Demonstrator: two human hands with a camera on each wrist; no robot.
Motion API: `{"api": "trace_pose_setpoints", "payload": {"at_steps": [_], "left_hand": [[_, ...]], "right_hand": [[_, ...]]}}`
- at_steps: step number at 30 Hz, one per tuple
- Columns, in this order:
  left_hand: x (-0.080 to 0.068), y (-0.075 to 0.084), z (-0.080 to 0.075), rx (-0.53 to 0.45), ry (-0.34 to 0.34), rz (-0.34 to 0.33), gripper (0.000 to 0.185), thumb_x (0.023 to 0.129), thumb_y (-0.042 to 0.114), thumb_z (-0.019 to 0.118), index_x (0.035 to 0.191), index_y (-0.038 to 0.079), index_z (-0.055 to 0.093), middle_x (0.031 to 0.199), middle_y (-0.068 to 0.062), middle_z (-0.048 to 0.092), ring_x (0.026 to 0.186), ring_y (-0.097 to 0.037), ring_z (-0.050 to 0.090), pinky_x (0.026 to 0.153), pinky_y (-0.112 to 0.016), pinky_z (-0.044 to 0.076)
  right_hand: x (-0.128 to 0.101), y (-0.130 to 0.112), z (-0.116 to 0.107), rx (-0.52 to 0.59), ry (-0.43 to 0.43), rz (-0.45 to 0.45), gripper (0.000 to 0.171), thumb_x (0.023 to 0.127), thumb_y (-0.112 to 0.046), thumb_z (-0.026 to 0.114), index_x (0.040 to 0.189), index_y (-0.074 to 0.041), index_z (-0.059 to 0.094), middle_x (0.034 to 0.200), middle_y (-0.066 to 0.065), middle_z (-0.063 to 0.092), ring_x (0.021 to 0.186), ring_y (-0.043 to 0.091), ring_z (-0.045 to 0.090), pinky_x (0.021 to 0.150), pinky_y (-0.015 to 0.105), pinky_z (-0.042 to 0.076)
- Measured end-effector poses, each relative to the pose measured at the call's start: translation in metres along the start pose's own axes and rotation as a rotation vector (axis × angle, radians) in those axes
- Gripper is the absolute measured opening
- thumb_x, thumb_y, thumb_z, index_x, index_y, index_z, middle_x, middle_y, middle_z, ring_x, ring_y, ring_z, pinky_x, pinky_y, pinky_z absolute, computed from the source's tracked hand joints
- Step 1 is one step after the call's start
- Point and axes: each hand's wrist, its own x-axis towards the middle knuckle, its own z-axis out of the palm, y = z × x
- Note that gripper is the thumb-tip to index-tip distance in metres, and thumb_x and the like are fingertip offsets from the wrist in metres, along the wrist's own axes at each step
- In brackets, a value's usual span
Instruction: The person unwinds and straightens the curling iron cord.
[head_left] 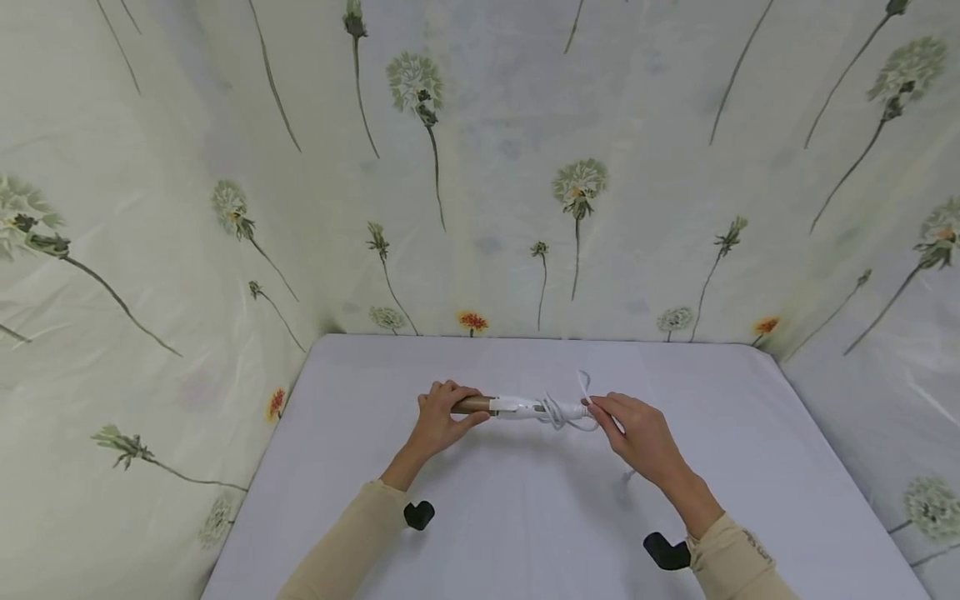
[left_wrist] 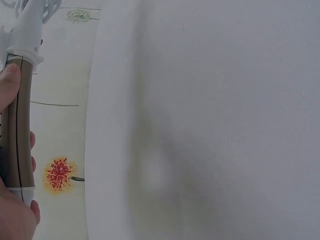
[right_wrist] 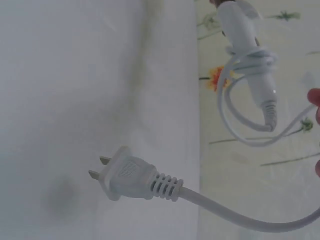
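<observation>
A curling iron with a brown barrel and a white handle is held level above the white table. My left hand grips the brown barrel. My right hand holds the white cord near the handle's end. The cord is looped around the handle. Its white two-prong plug hangs free below my right hand. Only fingertips of the right hand show at the edge of the right wrist view.
The table is covered with a white cloth and backed on three sides by sheeting printed with dandelions. Two black wrist mounts show near my sleeves.
</observation>
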Motion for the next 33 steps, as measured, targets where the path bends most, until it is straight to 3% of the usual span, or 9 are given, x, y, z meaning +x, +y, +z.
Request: {"api": "trace_pose_setpoints", "payload": {"at_steps": [3, 7, 15, 27, 33], "left_hand": [[-0.002, -0.002, 0.0, -0.025, -0.003, 0.013, 0.044, 0.079, 0.048, 0.071, 0.113, 0.021, 0.068, 0.092, 0.001, 0.06, 0.086, -0.015, 0.044, 0.073, -0.034, 0.022], [-0.005, -0.004, 0.0, -0.053, -0.016, 0.015, 0.043, 0.079, 0.048, 0.071, 0.113, 0.023, 0.067, 0.093, 0.002, 0.06, 0.086, -0.013, 0.044, 0.073, -0.033, 0.021], [-0.007, -0.006, -0.004, -0.088, -0.024, 0.022, 0.041, 0.079, 0.046, 0.072, 0.112, 0.024, 0.067, 0.094, 0.003, 0.06, 0.086, -0.013, 0.044, 0.074, -0.034, 0.021], [-0.004, -0.006, -0.01, -0.108, -0.012, 0.019, 0.039, 0.078, 0.043, 0.074, 0.112, 0.024, 0.067, 0.096, 0.003, 0.061, 0.087, -0.014, 0.045, 0.074, -0.035, 0.022], [0.0, -0.005, -0.006, -0.071, -0.016, 0.005, 0.042, 0.078, 0.047, 0.072, 0.113, 0.023, 0.067, 0.095, 0.002, 0.062, 0.086, -0.014, 0.044, 0.073, -0.034, 0.021]], "right_hand": [[0.006, 0.005, 0.0, 0.027, -0.022, 0.052, 0.021, 0.078, -0.002, 0.074, 0.099, -0.001, 0.071, 0.079, 0.003, 0.069, 0.062, 0.005, 0.052, 0.055, 0.02, 0.044], [0.009, 0.012, 0.0, 0.075, -0.072, 0.156, 0.017, 0.085, -0.004, 0.068, 0.102, -0.001, 0.069, 0.078, 0.002, 0.067, 0.06, 0.003, 0.048, 0.053, 0.019, 0.043], [0.01, 0.029, 0.006, 0.096, -0.159, 0.292, 0.031, 0.094, -0.012, 0.058, 0.124, -0.009, 0.057, 0.063, -0.009, 0.051, 0.047, 0.0, 0.034, 0.047, 0.021, 0.033], [-0.012, 0.055, 0.035, 0.18, -0.383, 0.485, 0.027, 0.1, -0.021, 0.048, 0.121, -0.01, 0.062, 0.07, 0.004, 0.059, 0.051, 0.006, 0.041, 0.05, 0.024, 0.037], [-0.034, 0.051, 0.048, 0.215, -0.457, 0.545, 0.017, 0.098, -0.012, 0.051, 0.108, -0.006, 0.062, 0.074, 0.005, 0.062, 0.059, 0.005, 0.048, 0.052, 0.022, 0.04]]}}
